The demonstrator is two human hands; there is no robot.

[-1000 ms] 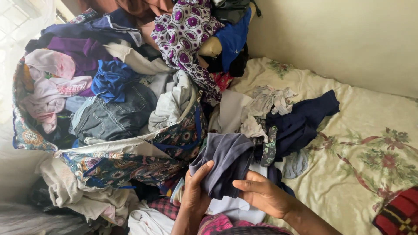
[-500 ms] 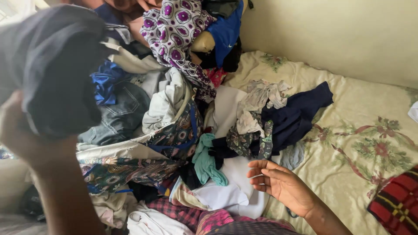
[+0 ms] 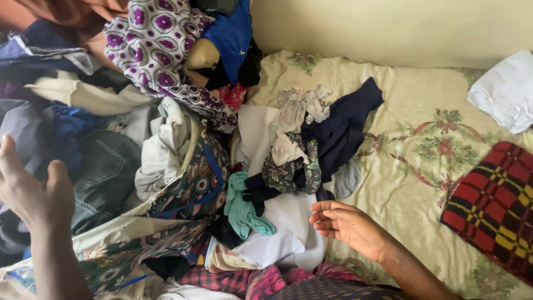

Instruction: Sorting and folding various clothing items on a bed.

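Observation:
My left hand (image 3: pixel 28 191) is raised at the left edge, fingers spread, palm empty, in front of grey jeans (image 3: pixel 105 172) in a big heap of clothes. My right hand (image 3: pixel 345 222) rests palm up and loosely open on the bed, touching a white cloth (image 3: pixel 288 222). A teal garment (image 3: pixel 241 208) lies just left of it. A dark navy garment (image 3: pixel 344 128) and a crumpled grey patterned rag (image 3: pixel 294 119) lie beyond the right hand. A greyish-purple cloth (image 3: pixel 22 130) lies on the heap at the far left.
A purple-and-white patterned fabric (image 3: pixel 155 50) and a blue shirt (image 3: pixel 230 36) top the heap. The cream floral bedsheet (image 3: pixel 422 139) spreads to the right, with a red-yellow plaid cloth (image 3: pixel 494 205) and a folded white cloth (image 3: pixel 505 91). A pale wall (image 3: pixel 388 28) is behind.
My left hand lifted the dark grey garment away to the left and released it; the hand is now empty. The view shifted right, revealing the white and plaid cloths.

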